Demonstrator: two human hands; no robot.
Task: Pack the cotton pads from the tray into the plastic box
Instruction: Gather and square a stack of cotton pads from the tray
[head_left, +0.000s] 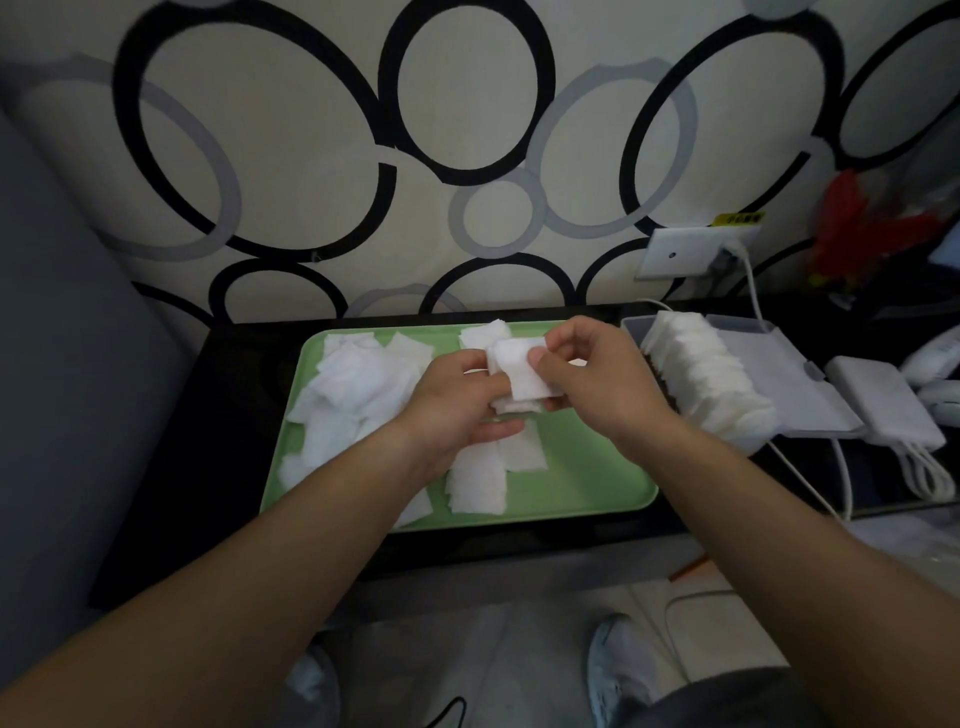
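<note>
Cotton pads (519, 374), a small stack, are gripped between both hands above the green tray (587, 467): left hand (457, 400) curled under it, right hand (587, 379) pinching its top edge with thumb. More loose pads (358, 389) lie left of and below the grip. Right of it, the plastic box (779, 364) holds a packed row, apparently overfull.

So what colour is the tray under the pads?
Light green tray, seen in the head view.
</note>
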